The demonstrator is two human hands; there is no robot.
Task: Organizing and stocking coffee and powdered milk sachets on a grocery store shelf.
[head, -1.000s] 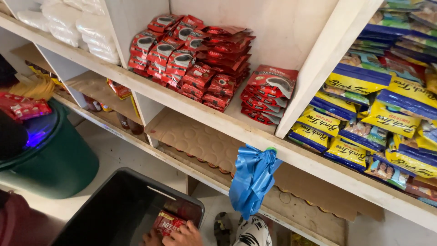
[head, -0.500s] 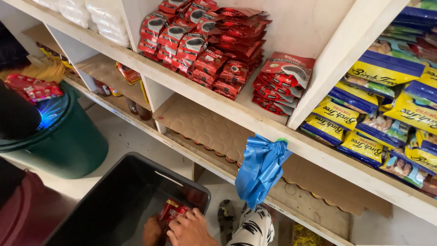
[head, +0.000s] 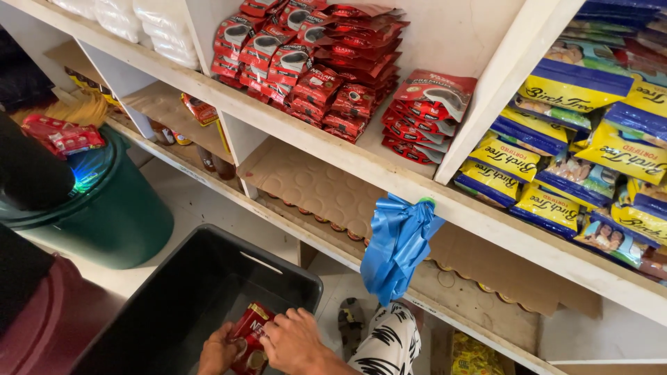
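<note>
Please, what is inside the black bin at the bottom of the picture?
Inside the black bin both hands meet: the left hand and the right hand hold red packets. The rest of the inside is dark, and the hands cover what lies under them.

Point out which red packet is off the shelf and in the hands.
The red packet held over the black bin by both the left hand and right hand; the other red packets lie stacked on the shelf.

Red sachets [head: 326, 69] are stacked on the white shelf [head: 313, 142]. Yellow-and-blue packets [head: 577, 139] are seen at the right. A blue bag [head: 396, 246] is hung near a black bin [head: 174, 312], a green bucket [head: 118, 222] and black-and-white patterned trousers [head: 389, 344].
</note>
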